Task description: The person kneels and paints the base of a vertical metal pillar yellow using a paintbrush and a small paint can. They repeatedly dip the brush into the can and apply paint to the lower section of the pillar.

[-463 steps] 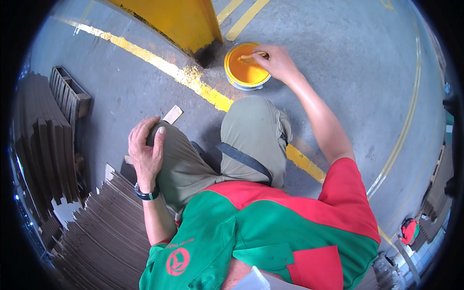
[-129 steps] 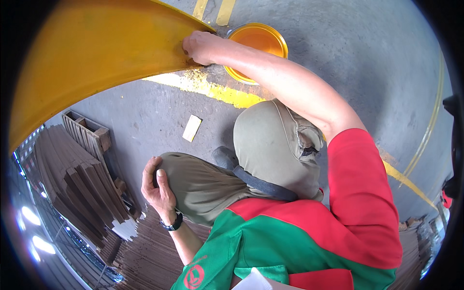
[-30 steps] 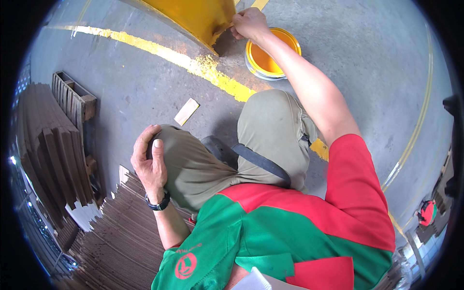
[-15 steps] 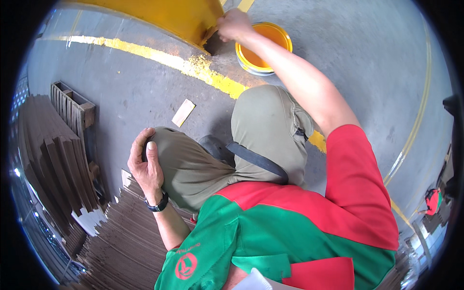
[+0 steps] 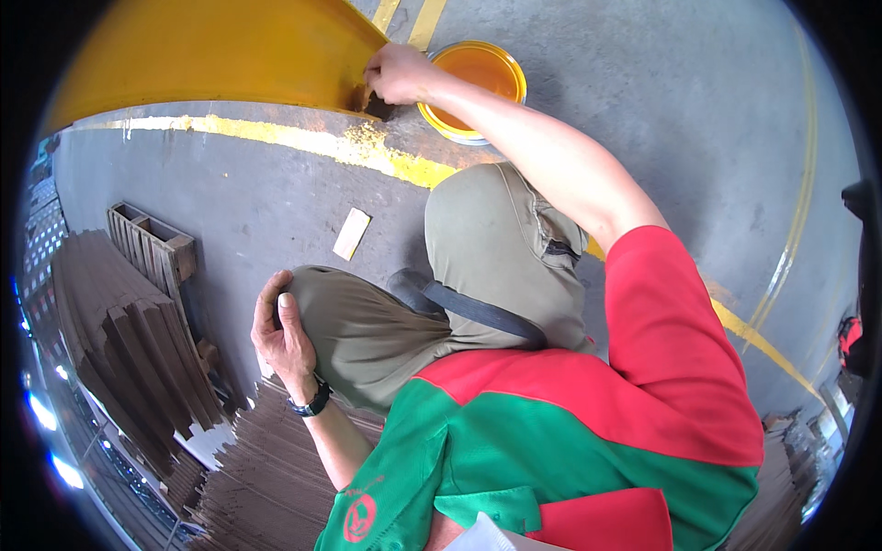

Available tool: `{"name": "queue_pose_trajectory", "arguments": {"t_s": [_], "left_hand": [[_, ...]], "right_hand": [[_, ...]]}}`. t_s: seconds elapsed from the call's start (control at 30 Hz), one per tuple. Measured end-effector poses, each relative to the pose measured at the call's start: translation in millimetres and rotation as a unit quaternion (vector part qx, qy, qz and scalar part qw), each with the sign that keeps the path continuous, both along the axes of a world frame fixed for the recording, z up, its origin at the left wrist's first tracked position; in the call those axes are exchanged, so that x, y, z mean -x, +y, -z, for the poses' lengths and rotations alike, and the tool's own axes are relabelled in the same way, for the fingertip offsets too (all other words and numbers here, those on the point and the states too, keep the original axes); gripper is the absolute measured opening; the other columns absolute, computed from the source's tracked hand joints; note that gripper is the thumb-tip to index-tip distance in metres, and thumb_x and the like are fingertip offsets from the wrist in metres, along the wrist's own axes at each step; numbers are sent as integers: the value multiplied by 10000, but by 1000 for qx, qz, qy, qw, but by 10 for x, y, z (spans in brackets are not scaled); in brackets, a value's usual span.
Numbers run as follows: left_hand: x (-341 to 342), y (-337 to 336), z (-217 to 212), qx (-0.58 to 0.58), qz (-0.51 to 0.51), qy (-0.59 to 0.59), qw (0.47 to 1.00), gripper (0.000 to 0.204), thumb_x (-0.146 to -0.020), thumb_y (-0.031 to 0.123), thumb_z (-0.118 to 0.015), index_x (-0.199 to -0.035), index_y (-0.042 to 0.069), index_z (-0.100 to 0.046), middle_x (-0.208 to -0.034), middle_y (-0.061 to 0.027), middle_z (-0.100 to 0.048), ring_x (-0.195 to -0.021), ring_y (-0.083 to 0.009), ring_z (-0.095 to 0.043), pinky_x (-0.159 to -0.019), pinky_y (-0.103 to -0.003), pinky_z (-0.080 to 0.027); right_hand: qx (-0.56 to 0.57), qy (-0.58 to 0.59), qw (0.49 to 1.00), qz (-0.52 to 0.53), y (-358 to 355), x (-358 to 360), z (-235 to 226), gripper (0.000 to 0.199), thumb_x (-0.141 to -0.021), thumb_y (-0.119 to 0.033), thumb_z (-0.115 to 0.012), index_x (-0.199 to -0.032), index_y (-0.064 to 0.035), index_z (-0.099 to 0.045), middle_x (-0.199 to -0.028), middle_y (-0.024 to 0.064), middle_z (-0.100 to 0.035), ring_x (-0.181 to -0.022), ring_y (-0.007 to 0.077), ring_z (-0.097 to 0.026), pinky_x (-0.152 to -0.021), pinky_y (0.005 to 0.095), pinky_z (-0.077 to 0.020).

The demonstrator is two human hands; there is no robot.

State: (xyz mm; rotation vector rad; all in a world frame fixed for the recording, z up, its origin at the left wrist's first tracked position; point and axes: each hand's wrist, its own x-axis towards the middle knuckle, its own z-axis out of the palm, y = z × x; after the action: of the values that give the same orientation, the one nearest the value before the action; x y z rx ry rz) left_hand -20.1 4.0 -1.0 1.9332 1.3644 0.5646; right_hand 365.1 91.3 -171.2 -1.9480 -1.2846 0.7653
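"Head view: what's around, blocking?"

"Pallet [image 5: 152,243] left, pale slat [image 5: 352,234] right of it. Right forearm [image 5: 542,147] crosses paint tin [image 5: 471,45], far, beside yellow panel [image 5: 211,55]. Right hand [image 5: 397,73] curled at panel's edge, can't tell its grip; left hand [image 5: 287,344] cupped over knee [image 5: 326,294]."

"Count?"

"One tin, one slat."

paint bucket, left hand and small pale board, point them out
Paint bucket [image 5: 522,87], head view: right side of its yellow rim.
Left hand [image 5: 287,345], head view: back of the hand.
Small pale board [image 5: 351,234], head view: middle of its top face.
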Motion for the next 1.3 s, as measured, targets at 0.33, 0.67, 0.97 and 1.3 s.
{"name": "queue_pose_trajectory", "arguments": {"t_s": [0.33, 0.67, 0.97, 1.3], "left_hand": [[-105, -1, -46, -23, 7, 31, 999, 319, -1074, 245, -647, -1238, -14, -734, -1148, -105, -766, -1109, -180, -683, -1015, -330, -517], [-183, -59, -71, -15, -1, 40, 999, 319, -1090, 239, -618, -1250, -11, -736, -1170, -102, -761, -1132, -179, -670, -1047, -325, -486], [-132, -48, 2, -27, 3, 5, 1000, 274, -1060, 199, -657, -1232, 3, -742, -1149, -93, -771, -1109, -181, -687, -1019, -328, -508], [-82, -19, 35, -40, 11, 16, 999, 264, -1044, 201, -671, -1216, 16, -749, -1138, -103, -773, -1100, -190, -697, -993, -336, -520]], "right_hand": [[-8, -40, 997, -65, -253, -4, -810, 287, -998, -192, -556, -1101, -36, -774, -1036, 201, -773, -930, 376, -744, -873, 455, -587], [-117, 165, 979, 36, -684, -190, -1377, 360, -1010, -262, -540, -960, 22, -754, -863, 180, -773, -693, 197, -751, -705, 383, -612], [-190, 370, 906, 76, -860, -119, -1883, 295, -1075, -133, -536, -1140, 94, -714, -826, 97, -727, -612, 140, -644, -580, 277, -548], [50, -85, 994, -39, -1445, -705, -1308, 330, -1026, -251, -598, -1164, 3, -759, -928, 171, -771, -856, 273, -752, -805, 389, -581]]}}
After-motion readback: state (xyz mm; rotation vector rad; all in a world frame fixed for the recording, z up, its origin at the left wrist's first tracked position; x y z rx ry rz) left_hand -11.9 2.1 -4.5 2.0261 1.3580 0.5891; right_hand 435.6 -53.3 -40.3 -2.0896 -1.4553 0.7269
